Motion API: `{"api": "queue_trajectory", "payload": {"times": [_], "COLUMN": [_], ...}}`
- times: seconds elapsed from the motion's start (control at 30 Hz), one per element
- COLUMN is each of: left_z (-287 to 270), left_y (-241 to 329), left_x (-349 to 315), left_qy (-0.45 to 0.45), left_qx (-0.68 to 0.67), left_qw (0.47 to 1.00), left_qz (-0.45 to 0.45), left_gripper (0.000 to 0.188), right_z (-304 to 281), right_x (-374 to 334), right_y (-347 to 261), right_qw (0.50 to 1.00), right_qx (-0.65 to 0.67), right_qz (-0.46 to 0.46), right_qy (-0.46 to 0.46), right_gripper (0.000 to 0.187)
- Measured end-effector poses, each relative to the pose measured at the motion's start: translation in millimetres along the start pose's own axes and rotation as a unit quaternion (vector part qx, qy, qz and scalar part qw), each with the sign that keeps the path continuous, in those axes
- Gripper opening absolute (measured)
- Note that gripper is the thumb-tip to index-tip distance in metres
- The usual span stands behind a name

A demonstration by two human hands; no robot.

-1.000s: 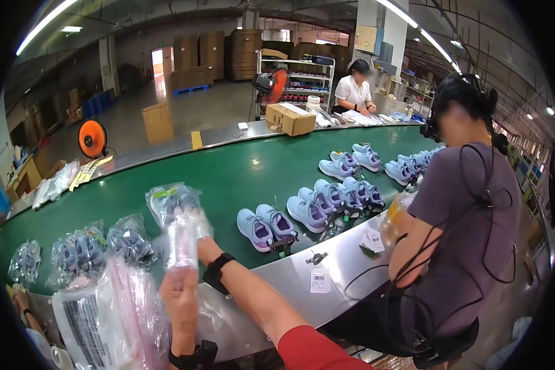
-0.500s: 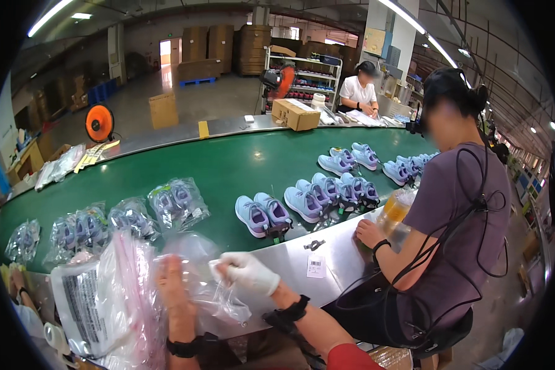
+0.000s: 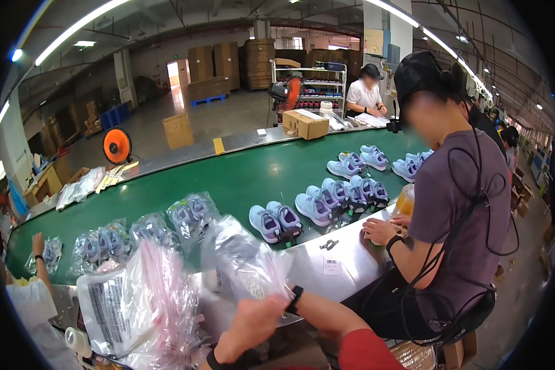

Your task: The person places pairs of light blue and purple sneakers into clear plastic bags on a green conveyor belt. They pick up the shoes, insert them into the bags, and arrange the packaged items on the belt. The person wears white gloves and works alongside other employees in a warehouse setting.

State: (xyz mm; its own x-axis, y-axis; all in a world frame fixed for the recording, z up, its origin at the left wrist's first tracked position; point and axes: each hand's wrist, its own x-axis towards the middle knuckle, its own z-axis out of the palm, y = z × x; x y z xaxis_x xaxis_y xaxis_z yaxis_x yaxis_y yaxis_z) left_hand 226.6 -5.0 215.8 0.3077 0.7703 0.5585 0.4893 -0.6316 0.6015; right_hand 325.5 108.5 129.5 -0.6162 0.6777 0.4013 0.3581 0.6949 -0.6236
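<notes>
A clear plastic bag [image 3: 229, 243] is spread over my right hand [image 3: 254, 285], whose white glove shows through the film. The plastic blurs that hand's fingers, so I cannot make out their pose. Close by my right wrist, my bare left hand [image 3: 253, 324] is closed on the gathered edge of the bag. Left of my hands lies a heap of clear bags with pink edges [image 3: 160, 290], beside a printed white plastic bag [image 3: 103, 311]. Behind the raised bag, a pair of light-blue shoes in clear plastic [image 3: 192, 213] rests on the green belt [image 3: 228, 185].
More bagged shoes [image 3: 102, 243] line the belt at left, where another person's arm [image 3: 39, 253] reaches in. Unbagged light-blue shoes [image 3: 274, 221] stand to the right. A co-worker [image 3: 462, 209] sits close on my right. A white label [image 3: 332, 265] lies on the metal edge.
My gloved right hand has gone inside the bag. My left hand has moved right and closed on the bag's edge by my right wrist. At far left, another person's arm has reached over the belt.
</notes>
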Motion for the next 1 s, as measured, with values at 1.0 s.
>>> {"api": "queue_trajectory", "payload": {"times": [1.0], "left_z": [-7.8], "left_y": [-76.8], "left_x": [25.6], "left_qy": [0.399], "left_qx": [-0.168], "left_qw": [0.851], "left_qz": [-0.297], "left_gripper": [0.019], "right_z": [-79.1], "right_x": [69.3], "right_y": [134.7], "right_qw": [0.952], "right_qx": [-0.172], "right_qz": [0.236], "right_qy": [0.088], "right_gripper": [0.048]}}
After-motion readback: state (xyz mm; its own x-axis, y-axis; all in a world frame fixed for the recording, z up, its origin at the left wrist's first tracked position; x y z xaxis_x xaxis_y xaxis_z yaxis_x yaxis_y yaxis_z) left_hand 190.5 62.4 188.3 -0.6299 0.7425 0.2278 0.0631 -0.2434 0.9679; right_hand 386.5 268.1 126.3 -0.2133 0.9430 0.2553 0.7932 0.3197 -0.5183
